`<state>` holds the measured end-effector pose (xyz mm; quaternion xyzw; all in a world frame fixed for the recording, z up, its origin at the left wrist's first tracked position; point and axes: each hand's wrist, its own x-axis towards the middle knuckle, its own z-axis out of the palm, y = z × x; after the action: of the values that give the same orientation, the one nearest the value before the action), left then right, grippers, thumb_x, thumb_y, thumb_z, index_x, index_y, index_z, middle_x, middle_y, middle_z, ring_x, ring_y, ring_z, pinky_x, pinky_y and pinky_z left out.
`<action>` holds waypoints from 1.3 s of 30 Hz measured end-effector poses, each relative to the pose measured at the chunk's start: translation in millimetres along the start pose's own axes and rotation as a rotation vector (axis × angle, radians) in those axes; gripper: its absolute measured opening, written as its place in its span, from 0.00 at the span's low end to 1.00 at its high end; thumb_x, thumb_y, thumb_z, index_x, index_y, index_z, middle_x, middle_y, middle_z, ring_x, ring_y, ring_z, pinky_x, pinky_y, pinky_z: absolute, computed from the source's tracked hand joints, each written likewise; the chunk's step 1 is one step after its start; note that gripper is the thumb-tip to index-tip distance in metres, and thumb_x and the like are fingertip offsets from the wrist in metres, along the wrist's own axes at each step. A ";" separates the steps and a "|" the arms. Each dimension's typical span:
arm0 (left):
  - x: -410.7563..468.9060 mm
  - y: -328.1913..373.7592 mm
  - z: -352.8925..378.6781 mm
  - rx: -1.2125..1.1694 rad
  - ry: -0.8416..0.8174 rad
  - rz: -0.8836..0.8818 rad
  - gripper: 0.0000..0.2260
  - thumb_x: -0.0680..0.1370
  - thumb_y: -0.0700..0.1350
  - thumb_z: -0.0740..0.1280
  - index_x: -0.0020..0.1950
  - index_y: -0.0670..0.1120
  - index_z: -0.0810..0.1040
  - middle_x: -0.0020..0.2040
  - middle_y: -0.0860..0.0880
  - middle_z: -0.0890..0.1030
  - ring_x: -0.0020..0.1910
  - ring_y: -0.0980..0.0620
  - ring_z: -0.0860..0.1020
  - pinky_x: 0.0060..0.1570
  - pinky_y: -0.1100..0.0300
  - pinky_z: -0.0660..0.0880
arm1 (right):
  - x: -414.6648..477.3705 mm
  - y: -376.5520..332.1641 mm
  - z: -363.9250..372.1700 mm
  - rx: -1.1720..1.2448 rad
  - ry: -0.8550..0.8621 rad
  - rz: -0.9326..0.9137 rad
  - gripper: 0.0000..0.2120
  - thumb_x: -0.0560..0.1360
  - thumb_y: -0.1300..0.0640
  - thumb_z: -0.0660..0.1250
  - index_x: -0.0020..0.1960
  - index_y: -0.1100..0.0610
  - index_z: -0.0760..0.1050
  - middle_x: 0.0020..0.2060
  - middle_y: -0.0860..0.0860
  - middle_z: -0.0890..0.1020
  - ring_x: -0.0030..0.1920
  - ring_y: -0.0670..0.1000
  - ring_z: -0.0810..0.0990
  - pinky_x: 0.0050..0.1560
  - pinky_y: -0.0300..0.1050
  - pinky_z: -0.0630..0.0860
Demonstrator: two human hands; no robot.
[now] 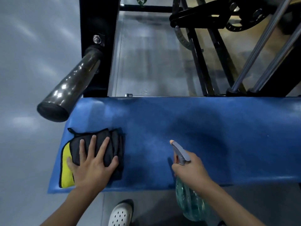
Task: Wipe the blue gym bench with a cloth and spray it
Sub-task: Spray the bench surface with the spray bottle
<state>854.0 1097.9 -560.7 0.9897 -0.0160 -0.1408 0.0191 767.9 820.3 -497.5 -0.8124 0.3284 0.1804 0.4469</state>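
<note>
Hands: left [91,167] flat on cloth [104,147], right [192,168] gripping spray bottle [190,203] over bench [211,128].

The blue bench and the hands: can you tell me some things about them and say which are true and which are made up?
1. The left hand lies flat on a folded grey and yellow cloth. True.
2. The cloth is on the floor. False: it lies on the blue bench, near its left end.
3. The right hand holds a spray bottle. True.
4. The spray nozzle points at the white shoe. False: it points over the bench top.
5. The bottle is red. False: it is see-through green with a grey spray head.
</note>
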 end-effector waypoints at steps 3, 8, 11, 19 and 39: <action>-2.0 -17.7 -1.6 0.004 -0.006 -0.065 0.33 0.76 0.72 0.51 0.77 0.70 0.40 0.82 0.57 0.40 0.79 0.50 0.33 0.73 0.34 0.45 | 0.1 -15.3 14.4 -0.019 -0.065 -0.032 0.10 0.62 0.56 0.60 0.43 0.52 0.73 0.27 0.44 0.70 0.32 0.51 0.71 0.38 0.46 0.69; -13.1 -43.7 -5.2 -0.211 0.114 -0.223 0.37 0.72 0.70 0.65 0.78 0.69 0.53 0.82 0.51 0.44 0.81 0.51 0.41 0.69 0.33 0.59 | 2.3 -38.1 47.5 -0.157 -0.122 -0.079 0.03 0.63 0.55 0.60 0.36 0.49 0.68 0.29 0.47 0.73 0.33 0.52 0.74 0.37 0.46 0.70; -16.0 -58.5 -4.8 -0.341 0.131 -0.316 0.41 0.70 0.67 0.71 0.78 0.68 0.53 0.82 0.47 0.45 0.81 0.48 0.47 0.66 0.35 0.63 | 3.2 -53.0 67.0 -0.159 -0.168 -0.077 0.04 0.63 0.55 0.61 0.34 0.47 0.69 0.31 0.46 0.73 0.34 0.52 0.73 0.39 0.50 0.74; -16.6 -88.2 -8.6 -0.434 0.042 -0.439 0.43 0.70 0.68 0.69 0.78 0.67 0.48 0.77 0.44 0.62 0.72 0.39 0.66 0.64 0.38 0.68 | 0.6 -93.4 113.8 -0.196 -0.218 -0.217 0.03 0.65 0.57 0.63 0.35 0.52 0.69 0.26 0.46 0.71 0.31 0.51 0.72 0.34 0.45 0.70; -90.9 -144.3 -45.8 -0.847 0.152 -0.552 0.26 0.70 0.52 0.73 0.64 0.65 0.66 0.44 0.57 0.81 0.43 0.47 0.81 0.40 0.43 0.81 | -18.9 -131.5 155.0 -0.213 -0.153 -0.165 0.06 0.70 0.58 0.63 0.38 0.54 0.66 0.33 0.48 0.73 0.35 0.55 0.72 0.37 0.45 0.69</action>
<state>783.4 1246.9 -497.6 0.8698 0.3060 -0.0624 0.3819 845.7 1008.8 -489.6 -0.8632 0.2045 0.2382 0.3954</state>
